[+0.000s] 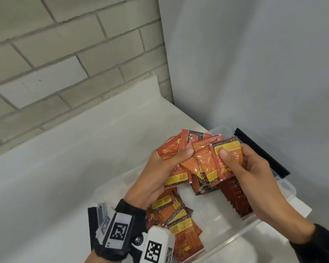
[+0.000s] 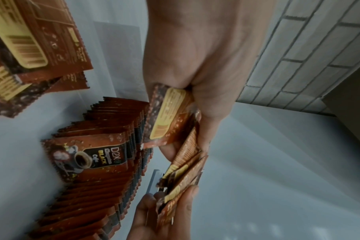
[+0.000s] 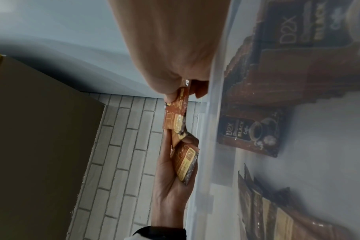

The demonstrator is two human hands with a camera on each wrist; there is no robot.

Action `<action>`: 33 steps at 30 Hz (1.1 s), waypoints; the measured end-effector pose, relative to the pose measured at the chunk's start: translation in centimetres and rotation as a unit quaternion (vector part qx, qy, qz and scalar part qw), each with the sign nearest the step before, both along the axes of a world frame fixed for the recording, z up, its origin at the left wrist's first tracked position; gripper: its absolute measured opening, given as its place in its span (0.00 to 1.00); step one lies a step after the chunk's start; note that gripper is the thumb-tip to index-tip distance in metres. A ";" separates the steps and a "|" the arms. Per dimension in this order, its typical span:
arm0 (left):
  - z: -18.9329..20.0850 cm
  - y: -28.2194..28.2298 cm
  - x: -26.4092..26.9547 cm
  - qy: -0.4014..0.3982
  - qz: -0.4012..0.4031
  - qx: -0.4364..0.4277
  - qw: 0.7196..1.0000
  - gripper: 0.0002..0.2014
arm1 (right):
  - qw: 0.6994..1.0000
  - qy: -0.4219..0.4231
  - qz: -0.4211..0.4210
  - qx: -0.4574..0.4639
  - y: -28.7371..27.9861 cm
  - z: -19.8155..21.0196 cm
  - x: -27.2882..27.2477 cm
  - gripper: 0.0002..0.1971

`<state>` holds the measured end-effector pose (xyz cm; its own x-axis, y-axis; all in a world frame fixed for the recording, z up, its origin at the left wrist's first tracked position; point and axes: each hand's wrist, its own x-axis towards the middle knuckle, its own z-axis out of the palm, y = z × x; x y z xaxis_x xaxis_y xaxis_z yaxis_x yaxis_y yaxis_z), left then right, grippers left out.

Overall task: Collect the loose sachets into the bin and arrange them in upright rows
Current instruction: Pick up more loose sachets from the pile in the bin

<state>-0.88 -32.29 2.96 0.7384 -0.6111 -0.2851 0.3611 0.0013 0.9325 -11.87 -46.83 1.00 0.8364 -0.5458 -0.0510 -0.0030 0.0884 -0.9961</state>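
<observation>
Both hands hold a fanned bunch of red-orange coffee sachets (image 1: 199, 158) above a clear plastic bin (image 1: 285, 188). My left hand (image 1: 165, 164) grips the left part of the bunch (image 2: 170, 116), thumb on top. My right hand (image 1: 241, 164) pinches the right sachets (image 3: 177, 113), thumb pressed on a yellow label. An upright row of sachets (image 1: 235, 196) stands along the bin's right side (image 2: 105, 162). A loose heap of sachets (image 1: 175, 215) lies flat at the bin's near left end, partly hidden by my left wrist.
The bin sits on a white counter (image 1: 65, 168) in a corner between a grey brick wall (image 1: 65, 54) and a plain pale wall (image 1: 254, 63). A black strip (image 1: 262, 150) lies behind the bin. Bare bin floor (image 1: 203, 207) shows between heap and row.
</observation>
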 end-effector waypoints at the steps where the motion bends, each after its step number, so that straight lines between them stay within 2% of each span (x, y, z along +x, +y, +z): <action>1: 0.0 0.0 0.0 -0.003 -0.001 0.000 1.000 0.18 | 1.000 0.000 -0.002 -0.001 0.0 0.0 0.0 0.13; 6: -0.1 0.1 -0.1 -0.008 0.000 0.008 1.000 0.20 | 1.000 0.012 0.020 -0.009 0.2 0.3 0.0 0.12; 15: -0.1 -0.1 -0.1 -0.001 0.001 0.022 1.000 0.18 | 0.998 0.033 0.062 0.004 0.2 0.0 0.1 0.14; 18: 0.1 0.1 0.1 0.015 0.012 0.030 0.999 0.14 | 0.998 0.026 0.051 0.002 0.1 -0.1 0.0 0.16; 23: 0.0 0.1 0.1 0.015 -0.014 0.026 0.999 0.13 | 1.000 0.008 0.003 0.023 -0.3 0.1 0.0 0.13; 28: -0.4 0.0 -0.1 0.000 -0.061 0.035 0.998 0.17 | 0.997 0.010 0.050 0.059 -0.2 0.4 -0.1 0.14; 33: -0.7 -0.3 -0.1 -0.009 -0.045 0.052 0.998 0.20 | 0.993 -0.001 0.073 0.090 -0.3 0.2 0.0 0.16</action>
